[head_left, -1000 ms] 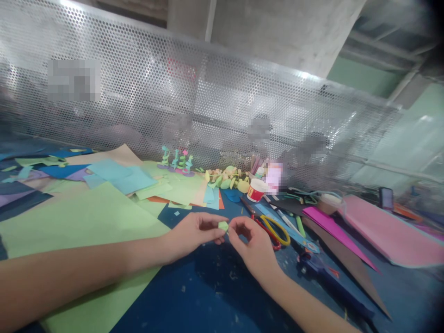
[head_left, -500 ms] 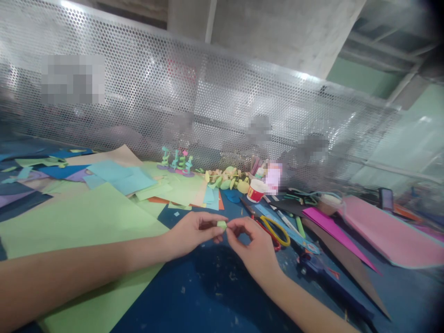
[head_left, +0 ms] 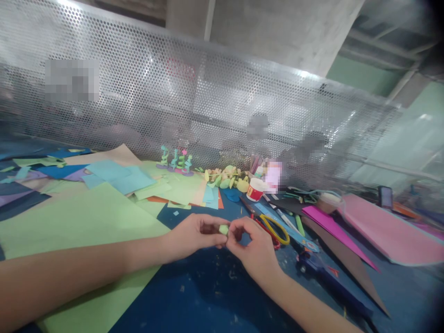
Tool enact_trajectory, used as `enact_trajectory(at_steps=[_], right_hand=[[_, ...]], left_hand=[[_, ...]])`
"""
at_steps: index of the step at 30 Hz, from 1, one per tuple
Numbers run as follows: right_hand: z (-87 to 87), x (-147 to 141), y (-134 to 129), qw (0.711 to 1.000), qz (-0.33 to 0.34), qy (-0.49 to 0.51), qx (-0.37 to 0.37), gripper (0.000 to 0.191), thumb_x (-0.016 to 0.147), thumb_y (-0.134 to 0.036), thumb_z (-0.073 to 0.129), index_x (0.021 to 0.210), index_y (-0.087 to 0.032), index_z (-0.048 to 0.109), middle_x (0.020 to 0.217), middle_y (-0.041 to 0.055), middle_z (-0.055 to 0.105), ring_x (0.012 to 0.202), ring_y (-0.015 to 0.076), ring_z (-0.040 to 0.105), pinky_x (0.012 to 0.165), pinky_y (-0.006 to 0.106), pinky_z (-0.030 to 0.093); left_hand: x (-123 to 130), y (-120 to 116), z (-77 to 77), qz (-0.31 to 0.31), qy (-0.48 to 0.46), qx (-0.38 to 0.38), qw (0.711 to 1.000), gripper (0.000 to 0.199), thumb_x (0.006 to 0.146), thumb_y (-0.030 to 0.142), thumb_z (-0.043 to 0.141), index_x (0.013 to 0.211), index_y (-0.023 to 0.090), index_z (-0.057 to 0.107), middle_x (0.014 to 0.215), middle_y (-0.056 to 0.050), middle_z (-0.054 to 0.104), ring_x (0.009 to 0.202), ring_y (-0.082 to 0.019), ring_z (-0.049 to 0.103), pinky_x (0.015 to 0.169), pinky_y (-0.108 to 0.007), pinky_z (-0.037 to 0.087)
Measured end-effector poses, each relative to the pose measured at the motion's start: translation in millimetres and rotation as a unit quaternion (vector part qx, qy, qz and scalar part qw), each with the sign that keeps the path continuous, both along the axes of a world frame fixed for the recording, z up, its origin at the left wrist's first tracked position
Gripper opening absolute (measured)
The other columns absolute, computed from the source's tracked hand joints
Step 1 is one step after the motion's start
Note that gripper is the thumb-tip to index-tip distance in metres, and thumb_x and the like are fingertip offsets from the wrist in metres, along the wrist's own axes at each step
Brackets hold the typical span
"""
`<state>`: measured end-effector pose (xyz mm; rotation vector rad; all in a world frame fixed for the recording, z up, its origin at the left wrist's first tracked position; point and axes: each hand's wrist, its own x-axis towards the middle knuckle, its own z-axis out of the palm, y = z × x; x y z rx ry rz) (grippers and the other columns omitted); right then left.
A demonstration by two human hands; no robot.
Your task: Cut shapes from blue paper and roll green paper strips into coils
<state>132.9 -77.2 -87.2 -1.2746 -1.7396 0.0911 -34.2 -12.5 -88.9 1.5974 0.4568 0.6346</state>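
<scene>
A small light-green piece (head_left: pixel 224 229), perhaps folded paper or foam, sits between my two hands above the dark blue table. My left hand (head_left: pixel 197 233) grips it between thumb and fingers from the left. On the other side my right hand (head_left: pixel 251 240) is closed in a pinch, its fingertips at the piece's right edge. Fingertips partly cover the piece, so its full shape is hidden. Just beyond my right hand lie scissors with yellow handles (head_left: pixel 277 230) and another pair with red handles (head_left: pixel 274 237).
Large light-green sheets (head_left: pixel 86 222) spread under my left forearm. Small spiral paper figures (head_left: pixel 182 162), yellow-green leaf shapes (head_left: pixel 229 175) and a red-white tub (head_left: pixel 255 189) stand near the perforated metal screen (head_left: pixel 138 92). A dark blue glue gun (head_left: pixel 329 282) and a pink sheet (head_left: pixel 391 231) lie right.
My left thumb and fingers have shifted slightly around the green piece, which has turned a little and moved slightly down. Both hands stay together in nearly the same place.
</scene>
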Motion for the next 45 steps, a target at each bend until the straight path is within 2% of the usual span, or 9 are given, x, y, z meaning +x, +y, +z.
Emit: enact_trajectory(at_steps=[9, 15, 20, 25, 31, 34, 37, 40, 45], right_hand=[[-3.5, 3, 6, 0.999, 0.013, 0.046, -0.006, 0.004, 0.08, -0.02, 0.057, 0.08, -0.019, 0.06, 0.075, 0.0022, 0.061, 0.069, 0.0155, 0.058, 0.065, 0.028, 0.048], [-2.8, 2, 6, 1.0, 0.015, 0.026, 0.004, 0.004, 0.078, -0.018, 0.056, 0.077, -0.019, 0.06, 0.072, 0.0019, 0.059, 0.065, 0.0148, 0.056, 0.065, 0.028, 0.048], [-1.3, 0, 2, 1.0, 0.005, -0.017, 0.014, 0.007, 0.073, -0.012, 0.057, 0.071, -0.019, 0.057, 0.067, -0.0003, 0.054, 0.064, 0.014, 0.053, 0.062, 0.026, 0.045], [0.8, -1, -3, 0.999, 0.007, -0.028, 0.024, 0.011, 0.069, -0.01, 0.057, 0.066, -0.02, 0.052, 0.063, -0.0022, 0.049, 0.059, 0.0123, 0.049, 0.057, 0.024, 0.042], [-0.4, -1, 0, 0.999, 0.004, -0.029, 0.027, 0.009, 0.073, -0.012, 0.055, 0.069, -0.02, 0.054, 0.066, -0.0013, 0.053, 0.062, 0.0134, 0.052, 0.06, 0.025, 0.045], [-3.0, 1, 5, 1.0, 0.026, 0.002, -0.011, 0.005, 0.079, -0.018, 0.055, 0.078, -0.02, 0.06, 0.073, 0.0013, 0.06, 0.066, 0.0145, 0.057, 0.065, 0.027, 0.049], [-5.6, 5, 10, 0.997, 0.028, 0.061, -0.031, 0.008, 0.083, -0.024, 0.055, 0.086, -0.019, 0.062, 0.08, 0.0038, 0.064, 0.072, 0.0164, 0.061, 0.069, 0.029, 0.052], [-6.7, 7, 11, 0.996, 0.01, 0.083, -0.032, 0.009, 0.083, -0.024, 0.055, 0.086, -0.019, 0.062, 0.08, 0.004, 0.065, 0.075, 0.0174, 0.062, 0.071, 0.03, 0.053], [-6.4, 6, 10, 0.996, 0.031, 0.072, -0.039, 0.008, 0.082, -0.021, 0.056, 0.086, -0.02, 0.062, 0.081, 0.0029, 0.065, 0.074, 0.0162, 0.062, 0.07, 0.029, 0.052]], left_hand=[[0, 3, 0.0, 0.065, -0.012, -0.008, 0.998, 0.038, 0.079, 0.032, 0.064, 0.115, 0.02, 0.062, 0.078, 0.0, 0.069, 0.073, -0.014, 0.061, 0.078, -0.029, 0.047], [-1, 2, -0.7, 0.045, -0.004, 0.006, 0.999, 0.039, 0.08, 0.033, 0.063, 0.117, 0.02, 0.061, 0.086, -0.002, 0.07, 0.075, -0.014, 0.061, 0.079, -0.03, 0.047], [-3, 0, 1.8, 0.0, -0.001, 0.027, 1.0, 0.036, 0.081, 0.032, 0.063, 0.115, 0.022, 0.063, 0.091, -0.002, 0.069, 0.075, -0.012, 0.06, 0.077, -0.026, 0.046], [0, -4, 1.8, -0.015, -0.005, -0.004, 1.0, 0.03, 0.081, 0.031, 0.063, 0.108, 0.02, 0.065, 0.089, -0.002, 0.068, 0.073, -0.011, 0.059, 0.074, -0.026, 0.046], [1, -5, 0.3, 0.065, -0.031, -0.03, 0.997, 0.035, 0.074, 0.023, 0.069, 0.103, 0.021, 0.05, 0.073, 0.004, 0.062, 0.07, -0.012, 0.06, 0.07, -0.026, 0.046], [0, -2, 0.8, 0.098, -0.027, -0.004, 0.995, 0.025, 0.074, 0.022, 0.067, 0.093, 0.02, 0.051, 0.074, 0.003, 0.063, 0.072, -0.012, 0.061, 0.073, -0.027, 0.046], [0, 1, 1.3, 0.122, -0.024, 0.001, 0.992, 0.023, 0.076, 0.024, 0.064, 0.095, 0.019, 0.053, 0.076, 0.001, 0.065, 0.075, -0.015, 0.063, 0.078, -0.031, 0.046], [-1, 1, 1.5, 0.119, -0.017, -0.011, 0.993, 0.026, 0.077, 0.027, 0.063, 0.1, 0.018, 0.055, 0.077, 0.0, 0.066, 0.076, -0.016, 0.063, 0.079, -0.032, 0.046], [0, 1, 0.1, 0.096, -0.022, -0.019, 0.995, 0.028, 0.076, 0.028, 0.065, 0.101, 0.017, 0.059, 0.076, 0.0, 0.064, 0.072, -0.014, 0.061, 0.075, -0.029, 0.047]])
